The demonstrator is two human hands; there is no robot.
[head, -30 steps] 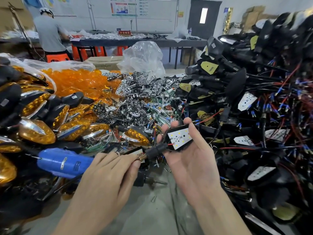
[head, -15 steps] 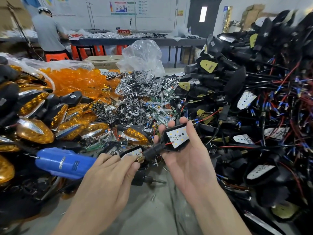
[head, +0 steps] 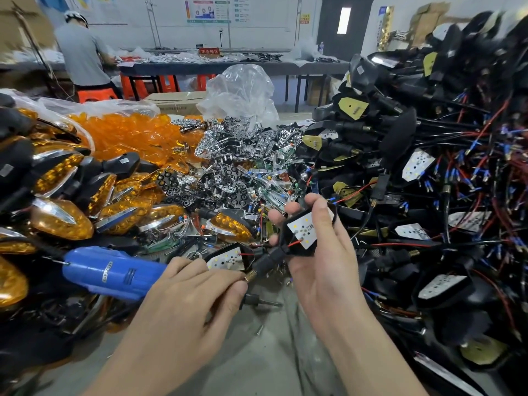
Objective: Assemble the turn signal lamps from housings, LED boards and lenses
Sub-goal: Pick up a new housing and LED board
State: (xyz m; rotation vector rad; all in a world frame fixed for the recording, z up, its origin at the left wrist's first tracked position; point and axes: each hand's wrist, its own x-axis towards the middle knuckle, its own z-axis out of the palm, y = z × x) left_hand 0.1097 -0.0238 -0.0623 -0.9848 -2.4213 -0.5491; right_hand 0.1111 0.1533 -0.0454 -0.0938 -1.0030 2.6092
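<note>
Clasping the housing (head: 297,250), right hand (head: 323,270) lies palm-up; left hand (head: 183,304), palm-down, touches its stem, grip unclear.

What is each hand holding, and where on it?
Right hand grips the housing by its body, thumb on its right edge, fingers behind. Left hand touches the stem tip; whether it pinches cannot be told.

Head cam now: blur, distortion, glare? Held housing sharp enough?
Head view: wide-angle bowing at the edges; the wired pile smears toward the top-right corner; centre sharp, the housing in the right hand shows its LED board clearly; flat light, glints on amber lamps.
</note>
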